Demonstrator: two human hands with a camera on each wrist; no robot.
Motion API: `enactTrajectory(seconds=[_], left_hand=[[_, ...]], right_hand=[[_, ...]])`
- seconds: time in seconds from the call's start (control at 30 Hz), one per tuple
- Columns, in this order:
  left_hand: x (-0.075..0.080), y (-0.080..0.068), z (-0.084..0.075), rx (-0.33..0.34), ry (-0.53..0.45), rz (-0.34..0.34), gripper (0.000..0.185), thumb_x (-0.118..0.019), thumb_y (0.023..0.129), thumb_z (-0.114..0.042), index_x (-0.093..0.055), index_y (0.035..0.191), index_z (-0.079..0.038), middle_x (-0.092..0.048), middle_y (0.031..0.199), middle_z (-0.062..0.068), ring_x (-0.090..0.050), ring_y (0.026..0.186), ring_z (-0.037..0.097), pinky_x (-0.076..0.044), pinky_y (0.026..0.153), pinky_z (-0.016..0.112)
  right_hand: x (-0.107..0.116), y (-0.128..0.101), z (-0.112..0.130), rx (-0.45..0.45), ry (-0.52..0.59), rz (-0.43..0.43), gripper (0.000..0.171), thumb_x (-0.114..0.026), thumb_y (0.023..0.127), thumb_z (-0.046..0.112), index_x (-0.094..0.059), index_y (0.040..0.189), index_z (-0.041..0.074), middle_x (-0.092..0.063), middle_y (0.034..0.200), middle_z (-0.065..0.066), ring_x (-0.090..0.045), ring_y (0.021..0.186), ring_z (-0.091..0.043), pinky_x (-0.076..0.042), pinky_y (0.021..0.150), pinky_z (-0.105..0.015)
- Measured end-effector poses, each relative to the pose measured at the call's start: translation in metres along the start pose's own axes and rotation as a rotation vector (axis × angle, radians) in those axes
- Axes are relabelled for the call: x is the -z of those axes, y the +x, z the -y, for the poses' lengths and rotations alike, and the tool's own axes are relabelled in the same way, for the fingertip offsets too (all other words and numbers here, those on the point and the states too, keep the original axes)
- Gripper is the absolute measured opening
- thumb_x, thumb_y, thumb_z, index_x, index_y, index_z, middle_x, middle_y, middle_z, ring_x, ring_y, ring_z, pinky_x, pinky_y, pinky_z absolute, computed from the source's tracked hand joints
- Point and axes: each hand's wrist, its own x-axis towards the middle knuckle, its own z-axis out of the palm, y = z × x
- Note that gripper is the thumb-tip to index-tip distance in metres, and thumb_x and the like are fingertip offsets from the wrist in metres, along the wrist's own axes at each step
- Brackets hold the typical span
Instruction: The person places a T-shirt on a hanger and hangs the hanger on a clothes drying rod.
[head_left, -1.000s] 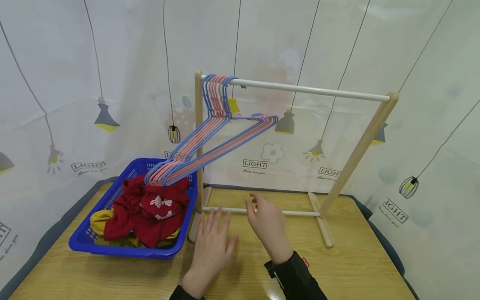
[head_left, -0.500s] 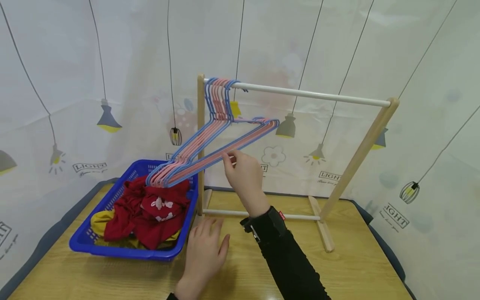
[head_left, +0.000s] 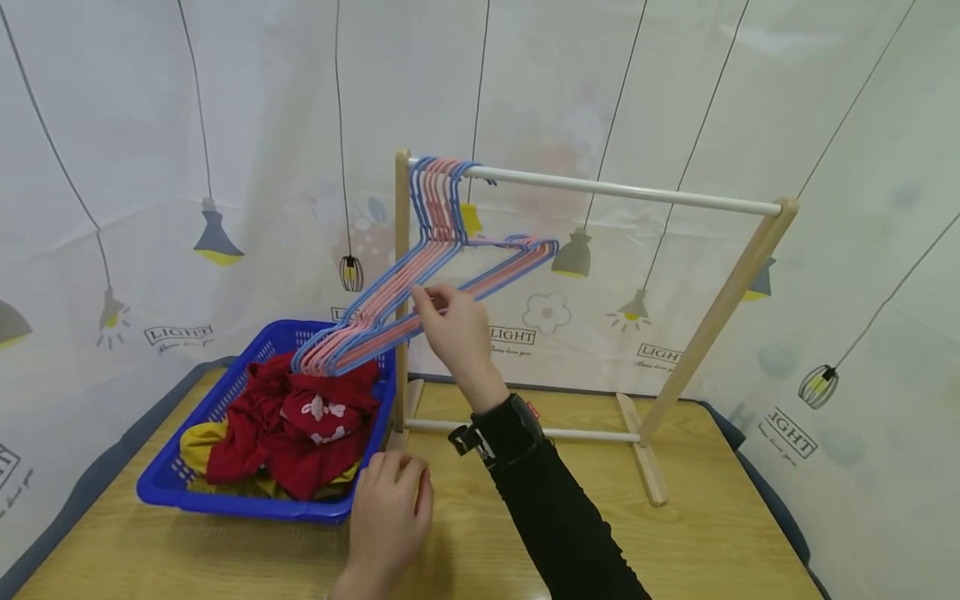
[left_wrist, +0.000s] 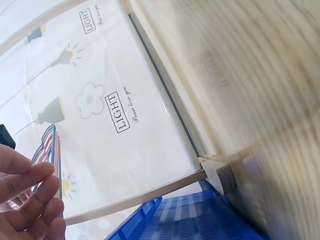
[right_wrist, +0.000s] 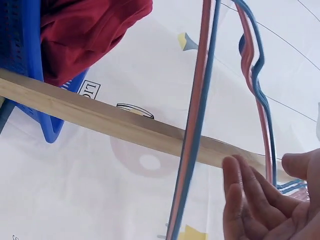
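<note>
Several blue and pink clothes hangers hang bunched at the left end of the rack's white rail. My right hand is raised beside their lower bars and overlaps them in the head view. In the right wrist view, its thumb and fingers are parted with nothing between them, near the hangers. My left hand is low over the table by the basket's right corner, fingers loosely bent and holding nothing. A blue basket holds a red garment with a white print and yellow cloth.
The rack's wooden right post leans outward, its foot on the wooden table. A white lower bar joins the two sides. Behind stands a pale wall covering printed with lamps.
My right hand has risen from near the lower bar and moved left to the hangers. My left hand has drawn back toward me, its fingers bending. The hangers and basket stay put.
</note>
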Motion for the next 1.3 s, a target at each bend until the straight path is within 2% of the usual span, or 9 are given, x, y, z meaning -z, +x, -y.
enactTrajectory(seconds=[0.1, 0.17, 0.27, 0.37, 0.53, 0.7, 0.97, 1.07, 1.3], left_hand=[[0.006, -0.002, 0.002, 0.003, -0.008, -0.019, 0.004, -0.074, 0.079, -0.003, -0.072, 0.083, -0.002, -0.061, 0.083, 0.009, -0.057, 0.078, 0.029, -0.048, 0.067, 0.045], [0.009, -0.002, 0.003, -0.001, -0.012, -0.037, 0.004, -0.074, 0.079, -0.002, -0.072, 0.082, -0.002, -0.061, 0.082, 0.009, -0.056, 0.077, 0.029, -0.047, 0.066, 0.045], [0.013, -0.003, 0.005, -0.003, -0.011, -0.056, 0.004, -0.073, 0.078, -0.002, -0.071, 0.081, -0.001, -0.060, 0.080, 0.009, -0.055, 0.075, 0.029, -0.046, 0.064, 0.045], [0.015, -0.004, 0.007, 0.003, -0.005, -0.067, 0.005, -0.073, 0.078, -0.003, -0.070, 0.081, -0.001, -0.060, 0.080, 0.009, -0.055, 0.074, 0.029, -0.045, 0.063, 0.045], [0.018, -0.004, 0.009, 0.005, -0.004, -0.075, 0.005, -0.073, 0.079, -0.004, -0.070, 0.080, -0.001, -0.061, 0.080, 0.010, -0.056, 0.075, 0.029, -0.045, 0.062, 0.045], [0.021, -0.008, 0.013, 0.005, -0.001, -0.087, 0.004, -0.071, 0.079, -0.005, -0.071, 0.081, -0.002, -0.061, 0.080, 0.010, -0.056, 0.076, 0.030, -0.045, 0.061, 0.046], [0.028, -0.012, 0.029, 0.008, 0.008, -0.147, 0.008, -0.067, 0.080, -0.007, -0.072, 0.081, -0.002, -0.062, 0.081, 0.011, -0.057, 0.076, 0.033, -0.042, 0.058, 0.048], [0.032, -0.012, 0.036, 0.009, 0.024, -0.161, 0.007, -0.067, 0.079, -0.006, -0.072, 0.080, -0.002, -0.062, 0.080, 0.011, -0.057, 0.074, 0.033, -0.042, 0.057, 0.047], [0.040, -0.008, 0.047, 0.018, 0.041, -0.184, 0.004, -0.070, 0.076, -0.003, -0.071, 0.079, -0.001, -0.062, 0.079, 0.013, -0.056, 0.072, 0.035, -0.042, 0.057, 0.049]], right_hand=[[-0.005, 0.002, -0.002, -0.012, 0.128, -0.011, 0.028, -0.064, 0.104, 0.026, -0.076, 0.108, 0.001, -0.077, 0.092, -0.010, -0.075, 0.077, -0.024, -0.056, 0.064, -0.030], [-0.007, 0.004, -0.002, -0.047, 0.263, 0.004, 0.026, -0.066, 0.104, 0.022, -0.075, 0.108, -0.002, -0.077, 0.094, -0.015, -0.076, 0.080, -0.030, -0.059, 0.066, -0.033], [-0.007, 0.006, -0.002, -0.150, 0.481, 0.042, 0.025, -0.066, 0.103, 0.018, -0.074, 0.110, -0.005, -0.076, 0.098, -0.020, -0.076, 0.083, -0.033, -0.061, 0.069, -0.036], [-0.004, 0.007, -0.001, -0.239, 0.626, 0.066, 0.024, -0.066, 0.103, 0.014, -0.072, 0.112, -0.007, -0.075, 0.098, -0.023, -0.077, 0.082, -0.028, -0.061, 0.071, -0.034], [0.000, 0.005, 0.004, -0.292, 0.713, 0.081, 0.022, -0.065, 0.103, 0.010, -0.070, 0.109, -0.010, -0.075, 0.093, -0.023, -0.074, 0.069, -0.016, -0.061, 0.069, -0.033], [0.005, 0.000, 0.010, -0.324, 0.743, 0.090, 0.019, -0.059, 0.106, 0.007, -0.063, 0.108, -0.012, -0.073, 0.089, -0.018, -0.071, 0.068, -0.015, -0.061, 0.069, -0.035], [0.017, -0.003, 0.017, -0.310, 0.870, 0.157, 0.018, -0.043, 0.111, 0.005, -0.045, 0.127, -0.003, -0.068, 0.095, -0.012, -0.068, 0.084, -0.020, -0.060, 0.080, -0.038], [0.023, -0.003, 0.021, -0.305, 0.915, 0.177, 0.015, -0.040, 0.111, 0.004, -0.043, 0.126, 0.001, -0.065, 0.094, -0.009, -0.066, 0.084, -0.019, -0.060, 0.081, -0.037], [0.032, 0.003, 0.028, -0.342, 1.029, 0.166, 0.022, -0.036, 0.111, 0.000, -0.039, 0.132, 0.001, -0.059, 0.090, -0.006, -0.057, 0.073, -0.013, -0.058, 0.079, -0.035]])
